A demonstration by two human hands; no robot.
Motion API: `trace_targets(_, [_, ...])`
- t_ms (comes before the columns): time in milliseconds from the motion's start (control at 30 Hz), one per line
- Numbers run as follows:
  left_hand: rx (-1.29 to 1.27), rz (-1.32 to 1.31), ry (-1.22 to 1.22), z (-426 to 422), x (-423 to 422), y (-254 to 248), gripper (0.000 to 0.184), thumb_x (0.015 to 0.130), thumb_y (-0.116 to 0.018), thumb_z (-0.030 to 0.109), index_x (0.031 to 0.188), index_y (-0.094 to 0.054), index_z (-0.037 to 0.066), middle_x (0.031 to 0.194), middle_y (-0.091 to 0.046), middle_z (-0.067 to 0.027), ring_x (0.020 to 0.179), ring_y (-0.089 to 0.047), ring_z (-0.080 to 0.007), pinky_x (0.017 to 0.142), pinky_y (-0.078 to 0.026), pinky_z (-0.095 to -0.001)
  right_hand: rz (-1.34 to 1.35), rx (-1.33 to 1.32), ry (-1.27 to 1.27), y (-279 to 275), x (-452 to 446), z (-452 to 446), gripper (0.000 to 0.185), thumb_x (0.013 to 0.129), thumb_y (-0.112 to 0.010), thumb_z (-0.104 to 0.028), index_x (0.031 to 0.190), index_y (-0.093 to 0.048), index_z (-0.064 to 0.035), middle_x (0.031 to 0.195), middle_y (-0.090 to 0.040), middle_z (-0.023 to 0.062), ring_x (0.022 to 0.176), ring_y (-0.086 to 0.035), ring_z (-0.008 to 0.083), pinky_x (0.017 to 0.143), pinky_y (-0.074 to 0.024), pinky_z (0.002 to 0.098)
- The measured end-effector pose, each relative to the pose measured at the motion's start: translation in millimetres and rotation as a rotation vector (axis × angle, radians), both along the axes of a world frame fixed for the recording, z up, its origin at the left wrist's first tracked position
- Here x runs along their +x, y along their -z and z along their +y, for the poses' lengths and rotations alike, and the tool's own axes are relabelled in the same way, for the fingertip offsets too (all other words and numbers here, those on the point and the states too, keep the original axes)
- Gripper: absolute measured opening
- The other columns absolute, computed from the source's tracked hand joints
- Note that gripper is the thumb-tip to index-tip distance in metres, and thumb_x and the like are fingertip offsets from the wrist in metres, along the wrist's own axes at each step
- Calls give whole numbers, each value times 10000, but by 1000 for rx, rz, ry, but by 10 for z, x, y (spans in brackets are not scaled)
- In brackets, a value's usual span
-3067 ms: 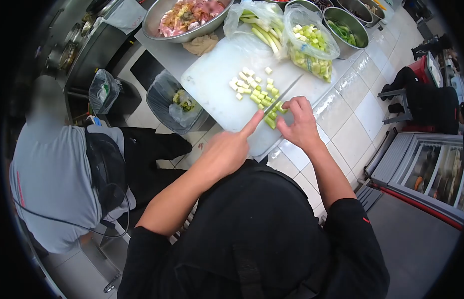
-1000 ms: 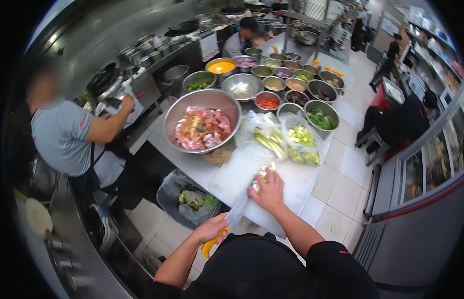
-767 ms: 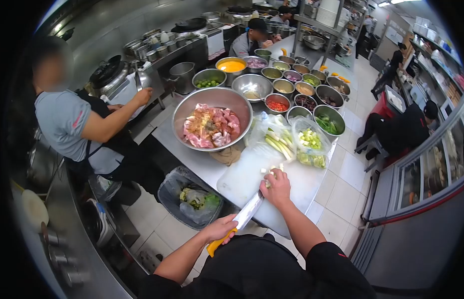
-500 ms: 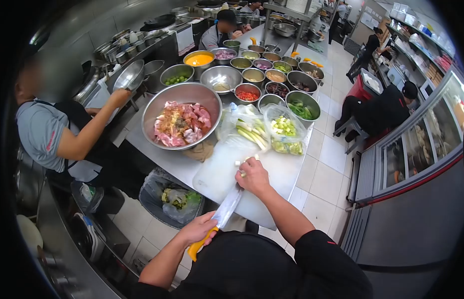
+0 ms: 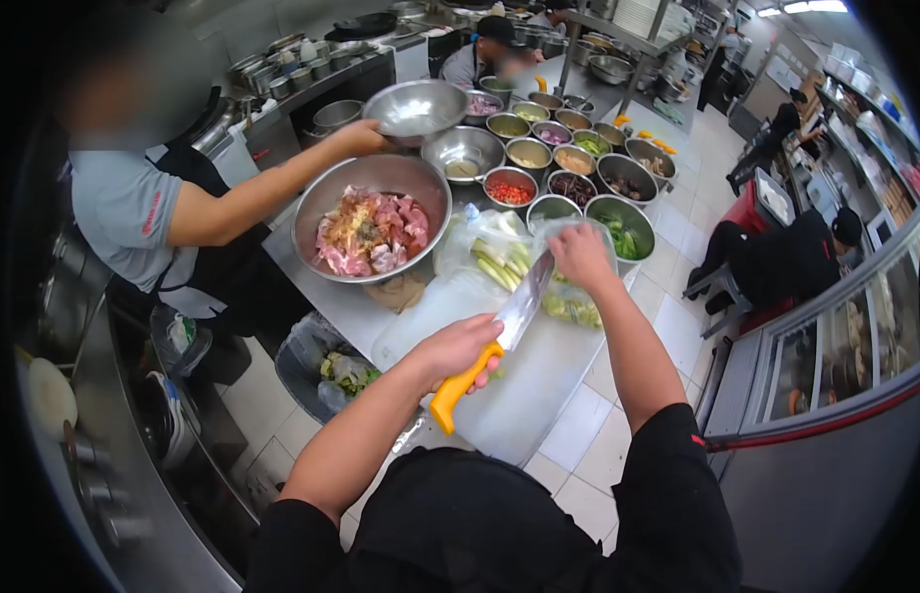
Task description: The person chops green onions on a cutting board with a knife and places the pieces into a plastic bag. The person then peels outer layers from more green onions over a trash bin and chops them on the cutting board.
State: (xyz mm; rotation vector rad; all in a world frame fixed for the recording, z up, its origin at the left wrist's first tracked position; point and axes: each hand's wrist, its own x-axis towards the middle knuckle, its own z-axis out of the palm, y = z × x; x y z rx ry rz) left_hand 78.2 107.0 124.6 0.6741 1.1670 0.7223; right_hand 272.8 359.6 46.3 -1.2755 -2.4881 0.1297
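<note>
My left hand (image 5: 465, 351) grips the orange handle of a knife (image 5: 527, 304), its broad blade slanting up and away over the board. My right hand (image 5: 582, 255) is over a clear plastic bag (image 5: 603, 262) of chopped pale green pieces, fingers curled downward; whatever they hold is hidden. The blade tip is close beside this hand. More pale green pieces (image 5: 571, 306) fill the lower part of that bag. Just left of it, another plastic bag holds long green-white stalks (image 5: 501, 259). Beneath lies a white cutting board (image 5: 519, 381).
A large steel bowl of raw meat (image 5: 371, 232) stands left of the bags. Beside it, a co-worker's hand (image 5: 359, 138) holds a steel bowl (image 5: 415, 107) over the table. Several steel pots, one with chopped red pieces (image 5: 509, 188), stand behind. A lined bin (image 5: 311, 361) is below left.
My right hand has moved from the board up to the bag of chopped pieces. The knife has risen forward with my left hand. The co-worker's bowl has come over the table.
</note>
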Motion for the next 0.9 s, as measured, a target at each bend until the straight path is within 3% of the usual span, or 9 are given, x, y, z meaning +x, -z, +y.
trace_targets(167, [-10,30,60,66,-76,6,437,1052,-458,276,1446,-392,98,783,-546,-36,516,-538,-129,432,-464,-302,-175,-138,27,10,138,-136,593,1002,-436,-456,1436,-463,-53,1507,-412,250,1424,-297,483,1157,-236,596])
trace_targets(267, [-32,76,47,-23,-61,-56,498,1043,-476,267,1501,-359,107,796,-555,-36,533,-542,-122,461,-472,-298,-150,-176,64,-79,137,-216,551,996,-477,-409,1399,-512,-34,1483,-440,240,1407,-334,460,1142,-271,588])
trace_targets(367, [-15,195,110,-271,-149,-132,539,1036,-492,254,1535,-356,107,815,-572,-35,543,-550,-119,503,-478,-280,-26,15,-74,-39,200,-136,428,967,-569,-306,1290,-602,-26,1406,-524,234,1338,-446,422,1111,-344,547])
trace_targets(467, [144,395,60,-739,-357,124,517,1018,-522,262,1501,-437,99,837,-617,-56,584,-596,-120,567,-518,-291,279,46,-129,-350,132,-543,332,918,-657,-217,1182,-656,-16,1287,-612,220,1221,-556,393,1060,-419,490])
trace_targets(567, [74,802,59,-1202,-485,86,515,990,-561,324,1479,-484,181,892,-682,-153,730,-697,-292,701,-564,-374,436,-152,-194,-338,122,-1176,333,900,-699,-198,1174,-677,-10,1197,-674,219,1136,-625,406,1024,-470,443])
trace_targets(633, [194,970,53,-1451,-575,254,510,978,-572,339,1466,-499,209,927,-687,-211,827,-696,-368,765,-560,-427,394,-396,-315,60,192,-1445,584,843,-771,-347,1278,-603,4,1292,-604,249,1222,-559,423,1070,-427,473])
trace_targets(700, [215,1103,87,-1592,-606,362,510,969,-577,351,1457,-510,216,965,-691,-240,893,-687,-415,816,-552,-457,175,-210,-356,343,157,-1767,939,741,-832,-499,1406,-453,45,1432,-455,310,1323,-445,464,1128,-353,506])
trace_targets(800, [98,1239,144,-1641,-633,467,506,974,-535,392,1458,-507,248,1003,-689,-232,963,-669,-413,864,-536,-487,27,-151,-299,520,-29,-1898,1178,668,-850,-586,1470,-305,84,1499,-317,352,1383,-333,501,1165,-285,532])
trace_targets(900, [98,1253,154,-1483,-573,627,501,989,-520,382,1483,-450,330,1014,-663,-227,938,-664,-417,828,-536,-507,68,-123,-232,608,-369,-1793,1178,663,-858,-556,1452,-299,117,1459,-357,337,1369,-334,499,1163,-282,530])
